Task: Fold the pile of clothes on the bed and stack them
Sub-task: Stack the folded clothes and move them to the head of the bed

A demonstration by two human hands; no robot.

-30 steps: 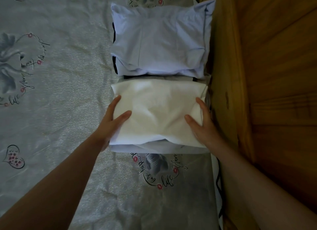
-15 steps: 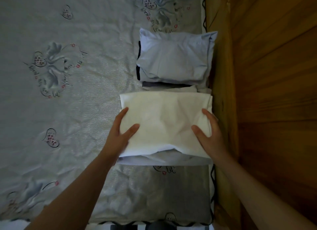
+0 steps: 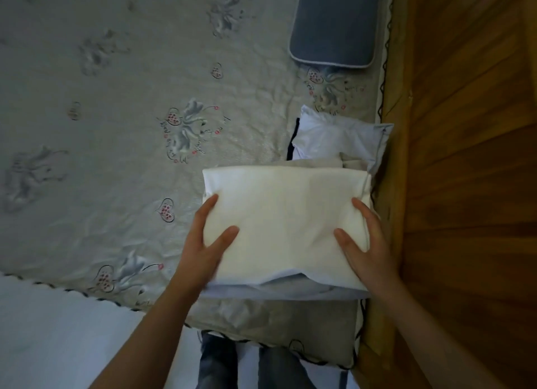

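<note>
Since a second ago the white folded stack [image 3: 286, 226] has come up off the bed [image 3: 116, 156], and the blue folded pile [image 3: 340, 140] now sits behind it, partly covered. The left hand [image 3: 205, 247] and right hand [image 3: 369, 247] grip the stack's two sides at centre right, thumbs on top and fingers wrapped around the edges. A grey cushion [image 3: 334, 22] lies at the upper right beside the wooden wall [image 3: 470, 156].

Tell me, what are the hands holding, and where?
The folded white cloth: left hand grips its left edge, right hand its right edge, thumbs on top.
</note>
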